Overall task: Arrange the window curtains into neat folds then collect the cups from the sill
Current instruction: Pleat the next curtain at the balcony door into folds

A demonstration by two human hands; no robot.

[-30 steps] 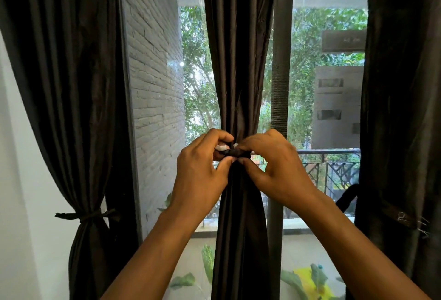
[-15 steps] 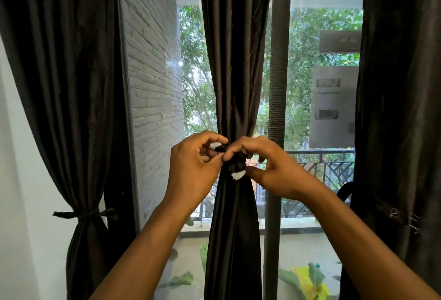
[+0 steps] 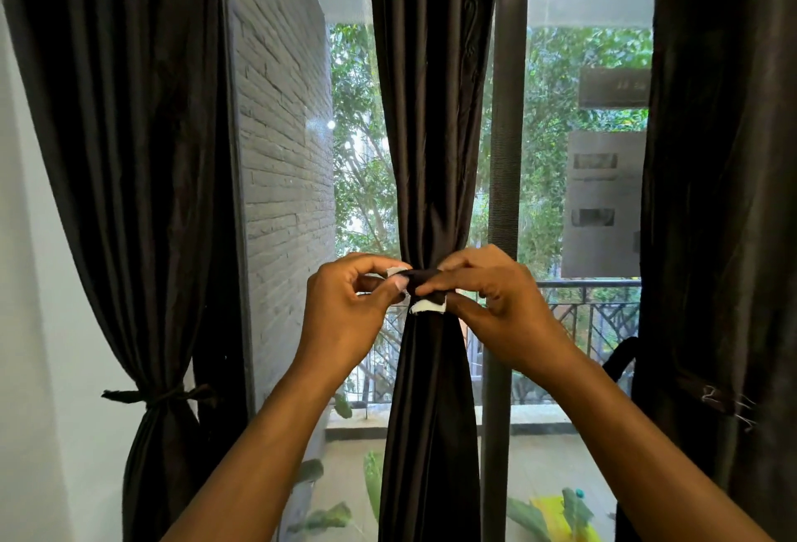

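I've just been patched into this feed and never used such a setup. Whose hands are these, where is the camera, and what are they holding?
The camera sits on a person's head, looking forward at a window. No robot: both bare hands work here. The left hand and right hand pinch a dark fabric tie-back with white ends wrapped round the gathered dark brown middle curtain. The dark left curtain is already tied; the dark right curtain hangs loose. No cups or sill are in view.

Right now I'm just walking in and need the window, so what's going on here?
A person is tying back the middle curtain. The left hand and right hand both pinch the dark tie band wrapped around its gathered waist. The left curtain is already tied; the right curtain hangs loose. No cups show.
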